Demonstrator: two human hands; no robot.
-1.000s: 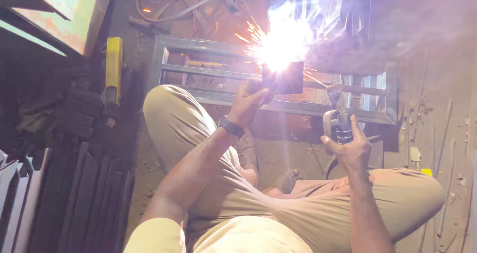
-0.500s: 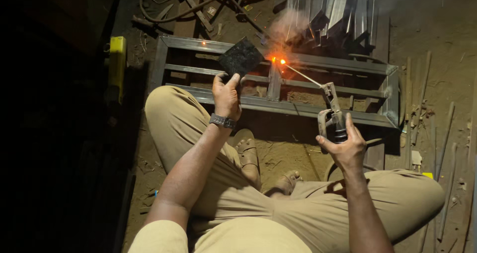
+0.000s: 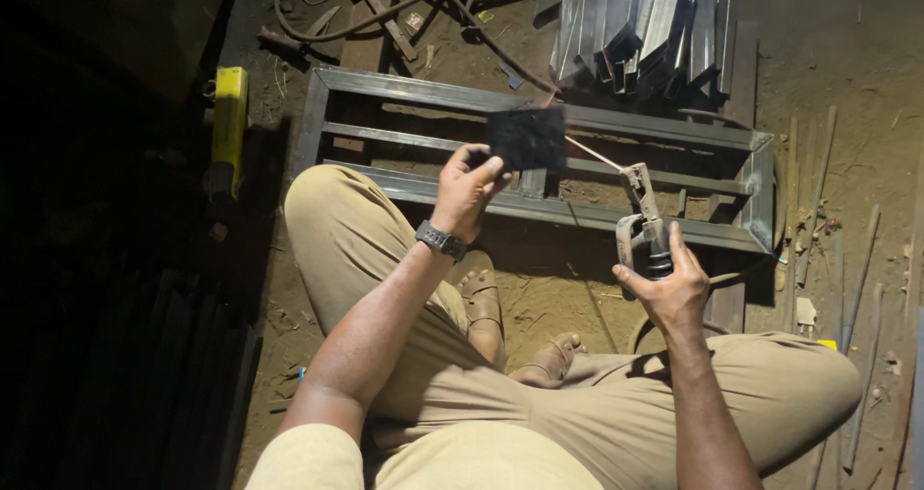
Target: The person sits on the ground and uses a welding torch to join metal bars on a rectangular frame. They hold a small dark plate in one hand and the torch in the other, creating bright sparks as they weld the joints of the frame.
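Head view | left hand (image 3: 465, 190) grips dark shield (image 3: 526, 139) | right hand (image 3: 666, 290) clamps electrode holder (image 3: 643, 222) | steel frame (image 3: 539, 211) beneath

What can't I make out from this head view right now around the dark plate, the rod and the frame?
- Rod tip and the joint on the metal frame: hidden behind the dark plate in the left hand.
- Electrode holder grip: covered by the right hand.
- Left side of the view: too dark to make out beyond the yellow tool.
- Stacked metal sections: cut off by the top edge.
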